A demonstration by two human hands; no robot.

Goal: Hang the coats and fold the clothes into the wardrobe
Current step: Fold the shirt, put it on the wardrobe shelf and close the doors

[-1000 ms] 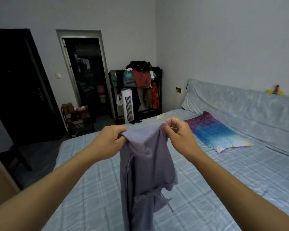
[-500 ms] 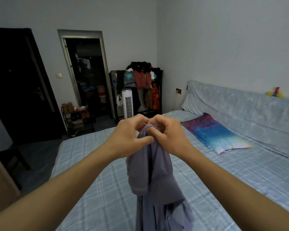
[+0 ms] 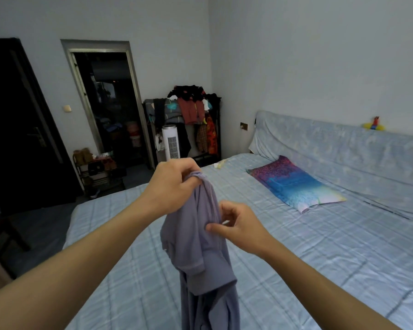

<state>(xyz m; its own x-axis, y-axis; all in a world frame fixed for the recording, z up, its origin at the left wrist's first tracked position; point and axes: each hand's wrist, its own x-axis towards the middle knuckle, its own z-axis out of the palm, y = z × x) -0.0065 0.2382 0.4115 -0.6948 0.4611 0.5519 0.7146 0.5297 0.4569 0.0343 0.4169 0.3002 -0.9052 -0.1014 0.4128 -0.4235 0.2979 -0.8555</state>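
Note:
A grey-purple garment [image 3: 200, 253] hangs in the air over the bed, bunched at its top and trailing down past the bottom edge of the view. My left hand [image 3: 174, 184] grips the bunched top of it. Lower and to the right, my right hand [image 3: 236, 225] pinches the garment's right edge between thumb and fingers. An open clothes rack [image 3: 188, 115] crowded with hanging clothes stands against the far wall.
The bed [image 3: 320, 246] with a light blue checked sheet fills the foreground, with a purple-blue pillow [image 3: 293, 182] near its covered headboard. A white tower fan [image 3: 171, 144] stands before the rack. An open doorway [image 3: 107, 108], a dark door [image 3: 17, 125] and a shoe shelf [image 3: 98, 172] lie left.
My hands first came together at the garment's top, then parted. The left hand keeps the bunched top; the right hand has slid down to pinch the garment's side lower down.

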